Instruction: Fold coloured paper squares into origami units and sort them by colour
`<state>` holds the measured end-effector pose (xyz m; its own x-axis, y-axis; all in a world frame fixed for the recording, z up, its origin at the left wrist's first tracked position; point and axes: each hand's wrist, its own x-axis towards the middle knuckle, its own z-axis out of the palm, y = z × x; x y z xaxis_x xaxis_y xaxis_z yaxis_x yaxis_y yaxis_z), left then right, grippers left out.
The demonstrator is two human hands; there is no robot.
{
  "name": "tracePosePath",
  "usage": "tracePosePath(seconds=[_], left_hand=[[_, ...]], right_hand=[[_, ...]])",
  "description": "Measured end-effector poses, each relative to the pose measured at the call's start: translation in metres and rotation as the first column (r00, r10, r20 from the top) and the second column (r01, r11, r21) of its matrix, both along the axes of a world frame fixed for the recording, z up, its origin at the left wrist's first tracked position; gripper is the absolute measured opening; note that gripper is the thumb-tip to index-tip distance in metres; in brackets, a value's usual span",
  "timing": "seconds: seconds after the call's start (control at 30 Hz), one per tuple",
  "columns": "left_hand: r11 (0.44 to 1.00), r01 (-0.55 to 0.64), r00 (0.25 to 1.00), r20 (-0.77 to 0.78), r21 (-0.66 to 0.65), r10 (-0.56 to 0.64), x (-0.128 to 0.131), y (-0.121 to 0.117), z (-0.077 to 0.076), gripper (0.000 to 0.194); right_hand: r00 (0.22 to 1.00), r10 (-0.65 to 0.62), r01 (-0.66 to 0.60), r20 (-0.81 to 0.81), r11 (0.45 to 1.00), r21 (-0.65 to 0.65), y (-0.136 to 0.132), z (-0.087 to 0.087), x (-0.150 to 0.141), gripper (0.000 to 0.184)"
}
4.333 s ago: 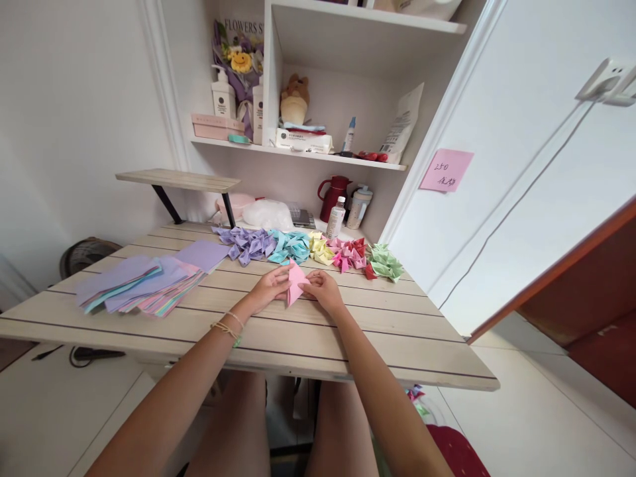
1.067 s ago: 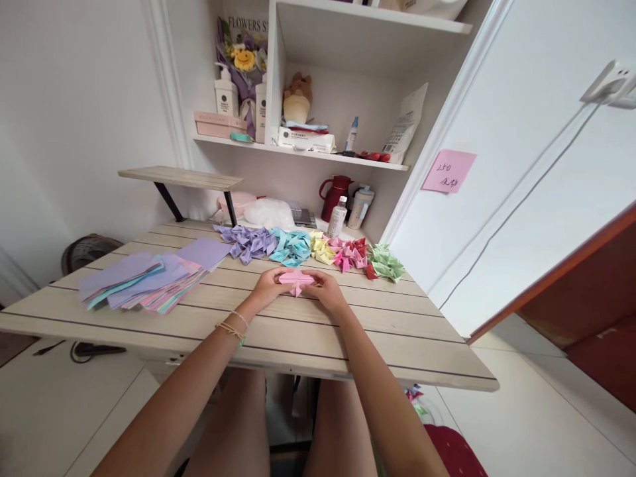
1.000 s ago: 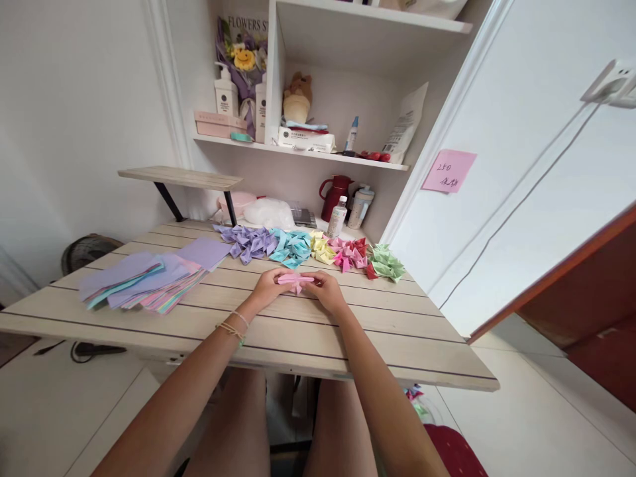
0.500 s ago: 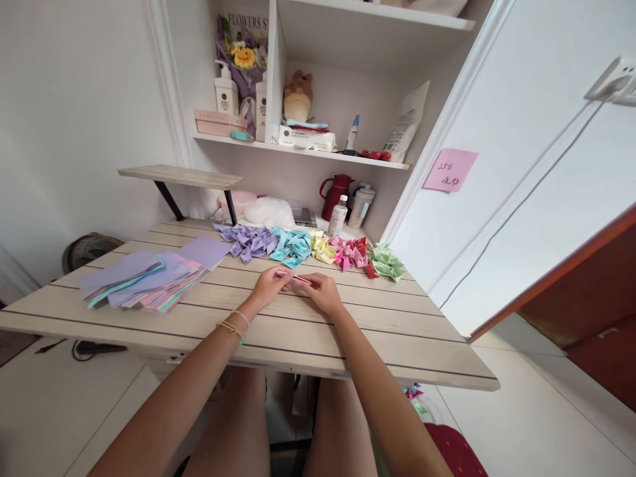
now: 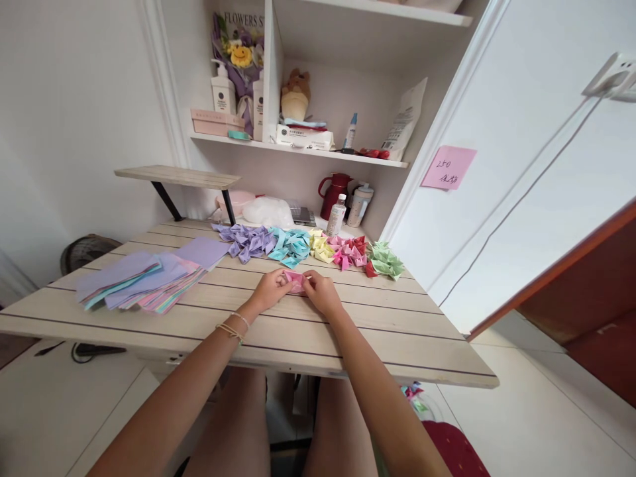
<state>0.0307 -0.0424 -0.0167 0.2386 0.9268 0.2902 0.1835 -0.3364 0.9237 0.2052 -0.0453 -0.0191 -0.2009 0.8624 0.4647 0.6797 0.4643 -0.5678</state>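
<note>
Between my two hands is a small folded piece of pink paper (image 5: 295, 282), its face turned toward me and partly spread. My left hand (image 5: 271, 290) pinches its left edge. At the right edge, the fingers of my right hand (image 5: 320, 291) grip it too. Behind them, folded paper figures lie in a row of colour groups: purple (image 5: 247, 242), light blue (image 5: 291, 247), yellow (image 5: 322, 246), pink (image 5: 346, 252) and green (image 5: 386, 260), with a few red ones beside the pink. Fingertips partly hide the folds of the held paper.
Stacked coloured paper sheets (image 5: 149, 278) lie on the left of the slatted table (image 5: 397, 338). A small raised shelf (image 5: 179, 175) stands at the back left. Behind the figures are a clear bottle (image 5: 336, 215), a red jug (image 5: 336, 193) and a tumbler (image 5: 360, 205).
The pink paper has gone from a thin, edge-on strip to a wider, opened face between my fingers. My hands stay in nearly the same place, and the view has shifted slightly.
</note>
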Motion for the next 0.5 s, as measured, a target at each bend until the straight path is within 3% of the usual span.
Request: tracePosePath(seconds=[0.1, 0.17, 0.3, 0.4, 0.5], left_hand=[[0.991, 0.073, 0.995, 0.071, -0.117, -0.065, 0.003, -0.003, 0.0, 0.036], [0.99, 0.068, 0.992, 0.116, -0.127, -0.054, 0.005, -0.004, 0.0, 0.038], [0.998, -0.023, 0.992, 0.12, -0.055, 0.03, 0.005, 0.0, -0.004, 0.038], [1.0, -0.021, 0.994, 0.106, 0.023, 0.019, 0.004, 0.003, -0.007, 0.033], [0.998, 0.0, 0.998, 0.067, 0.068, -0.005, 0.004, 0.004, -0.01, 0.028]], right_hand=[[0.998, -0.051, 0.05, 0.047, 0.999, 0.021, -0.003, 0.001, -0.003, 0.023], [0.994, -0.069, 0.066, 0.088, 0.997, 0.033, -0.005, 0.001, -0.007, 0.023], [0.963, -0.135, 0.128, 0.234, 0.991, 0.043, -0.011, 0.003, -0.018, 0.023], [0.918, -0.226, 0.224, 0.327, 0.974, 0.043, -0.013, 0.005, -0.024, 0.023], [0.917, -0.262, 0.257, 0.301, 0.965, 0.06, -0.013, 0.004, -0.025, 0.022]])
